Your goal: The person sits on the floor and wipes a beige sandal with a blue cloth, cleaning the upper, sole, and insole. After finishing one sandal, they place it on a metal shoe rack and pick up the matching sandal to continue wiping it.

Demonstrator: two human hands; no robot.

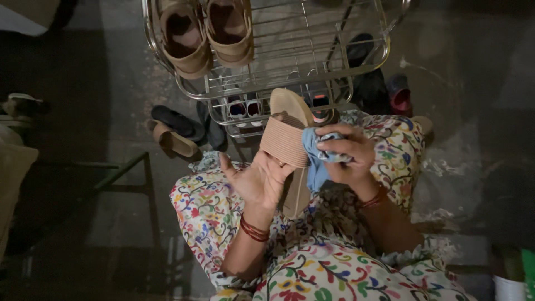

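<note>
Sandal [285, 139], one tan slide with a ribbed strap, is held up over the lap at the centre of the view, its toe pointing to 12 o'clock toward the rack [356, 61]. The left hand [257, 181] supports it from 8 o'clock, palm up, fingers slipped under the strap, a loose open-fingered grip. The right hand [348, 151] is closed around one bunched blue cloth [316, 161], pressing it against the sandal's right edge at 3 o'clock. Each wrist wears red bangles [253, 229].

The wire rack stands at 12 o'clock. Two tan sandals [206, 33] lie side by side on its top shelf; more shoes show on lower shelves, too hidden to count. On the floor [468, 128] at 10 o'clock lie one tan slide [171, 139] and two dark slippers [189, 125], close together. At 2 o'clock, beside the rack, sit dark shoes [365, 72] and one red-lined one [400, 95].
</note>
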